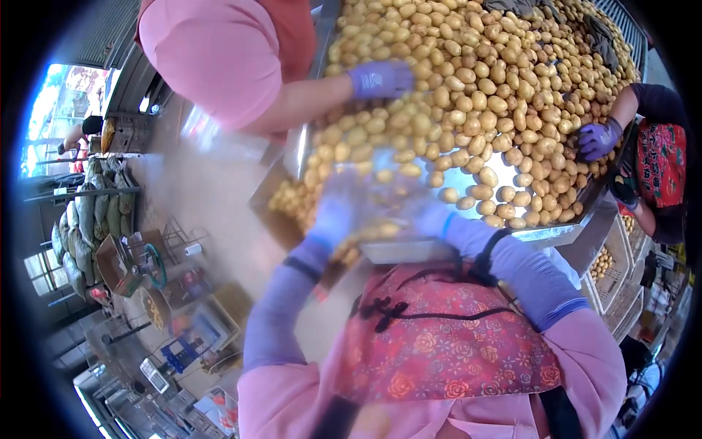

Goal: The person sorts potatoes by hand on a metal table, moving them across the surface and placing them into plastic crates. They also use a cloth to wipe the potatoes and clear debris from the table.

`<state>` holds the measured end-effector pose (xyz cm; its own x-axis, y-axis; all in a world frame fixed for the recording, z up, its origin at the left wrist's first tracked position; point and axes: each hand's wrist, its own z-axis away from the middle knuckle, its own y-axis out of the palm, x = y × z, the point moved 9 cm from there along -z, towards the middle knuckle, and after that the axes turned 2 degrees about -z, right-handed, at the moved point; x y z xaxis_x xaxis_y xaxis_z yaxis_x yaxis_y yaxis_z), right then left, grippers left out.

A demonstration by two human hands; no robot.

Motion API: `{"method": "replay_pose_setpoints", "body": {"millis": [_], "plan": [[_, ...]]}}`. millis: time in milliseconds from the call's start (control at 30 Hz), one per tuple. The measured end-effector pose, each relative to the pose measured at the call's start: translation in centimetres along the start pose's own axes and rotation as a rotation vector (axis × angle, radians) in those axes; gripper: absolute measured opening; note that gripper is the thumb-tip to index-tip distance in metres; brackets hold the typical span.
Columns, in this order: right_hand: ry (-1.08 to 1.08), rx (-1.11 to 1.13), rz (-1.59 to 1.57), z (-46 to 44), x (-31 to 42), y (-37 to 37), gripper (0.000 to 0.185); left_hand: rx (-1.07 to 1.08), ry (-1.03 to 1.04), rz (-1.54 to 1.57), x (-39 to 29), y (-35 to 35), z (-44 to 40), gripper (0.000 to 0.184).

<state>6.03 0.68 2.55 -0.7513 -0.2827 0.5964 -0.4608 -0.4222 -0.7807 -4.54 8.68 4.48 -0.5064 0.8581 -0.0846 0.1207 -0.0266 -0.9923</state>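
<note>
Potatoes (504, 80) lie heaped over a metal sorting table (457, 183), thinning out near its front edge so that bare metal shows. My left hand (341, 199), in a purple glove, is at the front left of the table among potatoes. Close beside it, my purple-gloved right hand (423, 206) is over the front edge. Motion smears the fingers of both hands, and what they hold, if anything, cannot be made out. Below and left of my left hand, a carton (265, 189) at the table's corner has small potatoes in it.
A co-worker's gloved hand (382, 79) rests on potatoes at upper left. Another co-worker's gloved hand (599, 139) touches potatoes at right. Crates (621, 289) with potatoes stand at lower right. Stuffed sacks (77, 227) and a scale (153, 375) are at left.
</note>
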Motion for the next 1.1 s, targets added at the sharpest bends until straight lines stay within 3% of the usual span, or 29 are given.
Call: {"method": "replay_pose_setpoints", "body": {"millis": [33,100,167,200,233,300,333,367,400,467,500,600,700,800,867,900,933,1000,1100], "plan": [[0.111,0.191,-0.113,-0.8,0.1,1.7,0.049,-0.049,-0.083,0.031,1.6,0.1,-2.0,0.059],[-0.268,-0.079,-0.056,-1.1,2.6,-0.2,0.044,-0.086,-0.217,-0.043,3.2,1.1,-5.3,0.060],[-0.165,0.005,-0.565,-2.0,-3.6,3.5,0.034,-0.066,-0.316,-0.251,2.2,2.6,-8.1,0.061],[-0.105,0.025,-0.811,-2.3,-6.7,5.4,0.030,0.068,-0.353,-0.168,0.7,3.9,-8.7,0.061],[-0.010,-0.057,-0.651,-1.5,-9.2,1.5,0.027,0.202,-0.390,-0.084,-1.3,4.6,-8.6,0.061],[0.160,-0.279,-0.296,1.2,-10.9,-10.0,0.021,0.223,-0.322,0.039,-4.2,4.9,-7.0,0.061],[0.373,-0.444,0.337,2.9,-9.6,-16.2,0.025,0.111,-0.222,0.078,-5.4,4.5,-5.5,0.061],[0.396,-0.489,0.388,2.7,-12.1,-15.4,0.033,-0.004,-0.120,0.110,-6.1,2.8,-4.5,0.061],[0.421,-0.534,0.437,2.6,-14.3,-14.8,0.043,0.091,-0.159,0.200,-5.3,3.0,-3.7,0.062],[0.570,-0.262,0.402,1.4,-9.7,-14.6,0.052,0.283,-0.233,0.366,-3.7,1.5,-3.1,0.062],[0.390,-0.432,0.529,1.6,-9.6,-11.1,0.056,0.025,-0.196,0.252,-2.2,1.8,-2.5,0.064],[0.336,-0.221,0.145,3.2,-8.2,-6.4,0.053,-0.162,-0.237,0.079,0.3,-0.1,-7.7,0.070],[0.229,-0.298,0.249,8.7,-7.9,-5.2,0.058,-0.087,-0.243,0.042,-1.3,4.2,-10.9,0.073],[0.386,-0.342,0.304,14.1,-8.9,-7.6,0.063,-0.006,-0.162,0.010,-5.7,4.4,-10.0,0.071],[0.413,-0.259,0.270,16.1,-9.7,-6.9,0.063,0.097,0.093,-0.170,-7.7,5.6,-6.4,0.070],[0.425,-0.223,0.252,16.6,-10.0,-6.6,0.063,0.106,0.104,0.017,-7.9,2.9,-4.6,0.068],[0.388,-0.236,0.231,16.6,-9.9,-6.4,0.064,0.171,0.067,0.126,-7.1,2.2,-2.9,0.065],[0.308,-0.258,0.180,15.2,-9.2,-4.9,0.066,0.189,0.107,0.041,-5.0,1.4,-0.2,0.064],[0.104,-0.312,0.262,9.8,-7.3,-2.6,0.071,0.327,-0.013,-0.027,0.2,2.7,0.2,0.068]]}}
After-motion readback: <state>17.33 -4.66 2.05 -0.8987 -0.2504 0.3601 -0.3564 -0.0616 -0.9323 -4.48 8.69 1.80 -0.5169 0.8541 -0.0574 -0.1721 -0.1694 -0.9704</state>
